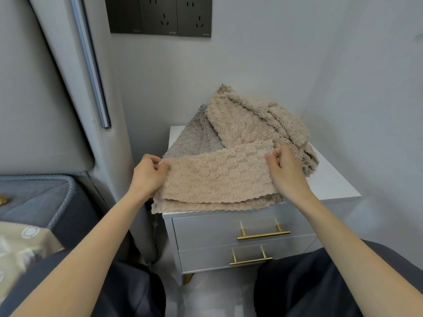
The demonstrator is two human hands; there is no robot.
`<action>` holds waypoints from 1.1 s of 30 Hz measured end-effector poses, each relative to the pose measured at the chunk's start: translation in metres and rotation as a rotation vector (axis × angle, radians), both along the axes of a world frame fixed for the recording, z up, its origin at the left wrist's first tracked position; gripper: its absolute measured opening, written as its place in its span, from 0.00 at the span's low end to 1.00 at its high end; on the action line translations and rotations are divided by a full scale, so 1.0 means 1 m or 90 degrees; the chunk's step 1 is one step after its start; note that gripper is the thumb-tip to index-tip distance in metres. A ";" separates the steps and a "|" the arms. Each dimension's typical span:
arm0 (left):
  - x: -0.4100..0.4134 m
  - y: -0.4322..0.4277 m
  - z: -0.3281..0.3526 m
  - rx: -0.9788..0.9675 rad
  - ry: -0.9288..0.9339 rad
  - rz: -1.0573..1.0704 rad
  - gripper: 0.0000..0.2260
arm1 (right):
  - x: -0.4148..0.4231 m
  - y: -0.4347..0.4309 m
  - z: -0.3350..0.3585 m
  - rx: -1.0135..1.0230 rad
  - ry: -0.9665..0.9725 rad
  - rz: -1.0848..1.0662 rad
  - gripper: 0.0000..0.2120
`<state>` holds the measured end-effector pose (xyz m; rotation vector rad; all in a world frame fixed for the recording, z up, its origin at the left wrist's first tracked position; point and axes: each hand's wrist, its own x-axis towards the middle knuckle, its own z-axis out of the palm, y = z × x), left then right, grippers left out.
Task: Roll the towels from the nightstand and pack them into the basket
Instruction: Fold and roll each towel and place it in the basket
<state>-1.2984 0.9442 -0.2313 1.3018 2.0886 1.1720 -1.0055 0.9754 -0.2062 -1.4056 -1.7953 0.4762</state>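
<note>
Fingers (160,166) of the left hand (148,173) and fingers (273,154) of the right hand (286,168) curl in a pinch, at the ends of two bare forearms that reach out over knees in dark trousers (320,284). Each hand grips one far corner of a beige folded towel (217,179), the left hand at its left end and the right hand at its right end. This towel lies as a long band across the near edge of the white nightstand (332,186), its upper layer resting on a lower one whose scalloped hem shows just below, and its left end hangs past the nightstand's near left corner. Below the top, two grey drawers carry brass bar handles, the upper handle (263,235) above the lower handle (250,261). Just behind the held towel, a loose heap of towels (251,117) in beige and grey covers the far part of the nightstand, touching the band and drooping over the right side. To the left stand a bed corner (45,197) and a padded grey headboard (34,99). On the far wall above is a dark socket panel (160,16).
</note>
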 end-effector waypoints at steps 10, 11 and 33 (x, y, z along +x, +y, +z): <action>-0.001 -0.019 0.009 0.119 0.161 -0.023 0.07 | 0.010 -0.003 0.004 0.021 -0.032 -0.005 0.09; 0.000 -0.020 0.008 0.113 0.171 -0.033 0.07 | 0.011 -0.004 0.004 0.025 -0.044 -0.002 0.09; 0.069 -0.016 -0.013 -0.032 0.457 -0.277 0.23 | -0.069 -0.033 -0.017 0.192 -0.335 0.218 0.19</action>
